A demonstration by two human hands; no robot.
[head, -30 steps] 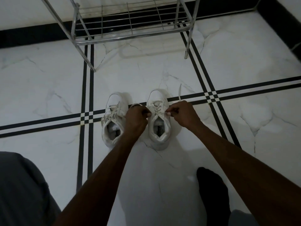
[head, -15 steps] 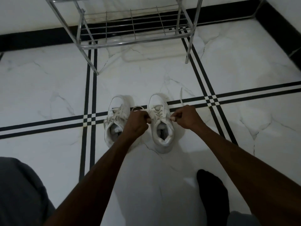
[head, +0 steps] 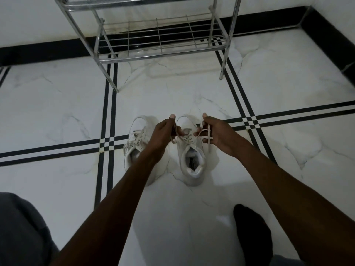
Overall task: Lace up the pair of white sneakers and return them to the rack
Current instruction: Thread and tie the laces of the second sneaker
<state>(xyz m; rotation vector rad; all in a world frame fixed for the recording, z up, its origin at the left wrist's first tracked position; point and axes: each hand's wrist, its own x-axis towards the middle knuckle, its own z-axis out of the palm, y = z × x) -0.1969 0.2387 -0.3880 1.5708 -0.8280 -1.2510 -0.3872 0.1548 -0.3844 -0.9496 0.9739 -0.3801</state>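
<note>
Between the left hand [head: 160, 136] and right hand [head: 215, 134], each apparently pinching one limp lace [head: 208, 140] end, sits the light sneaker [head: 192, 160]; grip near tips.

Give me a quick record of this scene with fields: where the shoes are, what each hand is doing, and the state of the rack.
surface: white marble floor with black stripes
left sneaker: on floor, laces in
right sneaker: on floor, being laced
left hand: grip on one lace end
right hand: grip on the other lace end
rack: metal, beyond the shoes, visible lower shelf bare
task stage: lacing, shoes not yet on rack
</note>
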